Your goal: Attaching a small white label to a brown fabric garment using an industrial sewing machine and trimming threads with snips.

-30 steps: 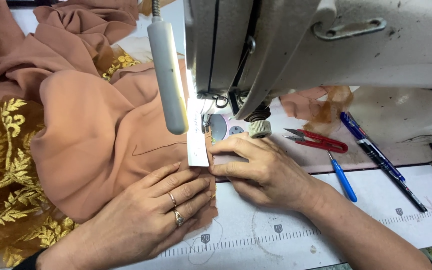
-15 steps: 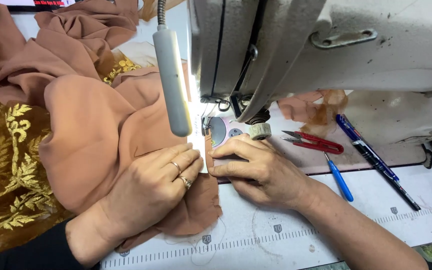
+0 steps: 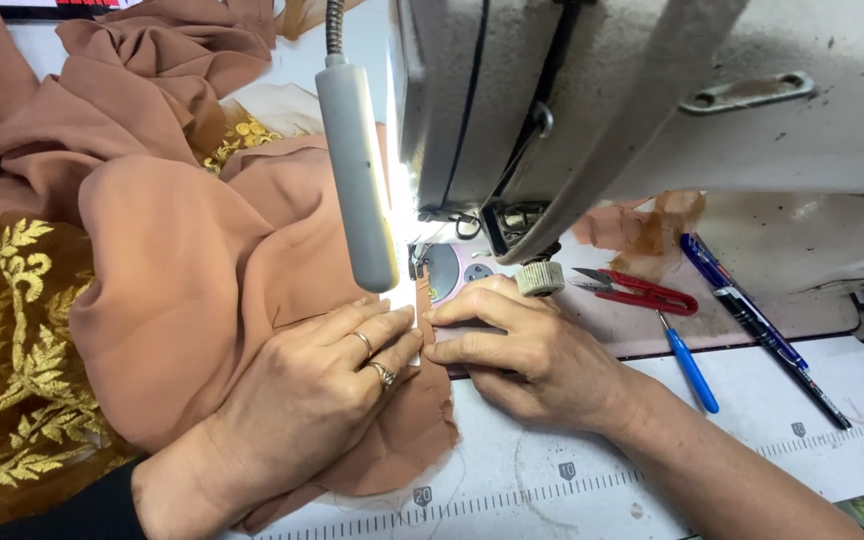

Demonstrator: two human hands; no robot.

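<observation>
Just in front of the sewing machine [image 3: 652,110], the left hand [image 3: 322,385] lies flat and open on the tan fabric [image 3: 202,270], while the right hand [image 3: 522,350] presses its fingertips on the edge; stitching looks barely begun. Beyond, loose fabric lies heaped. No containers show.

Needle hidden behind lamp [image 3: 357,170] glare; sewing machine [image 3: 652,100] top cut off; fabric [image 3: 202,270] seam edge under fingers [image 3: 392,335] unseen
</observation>
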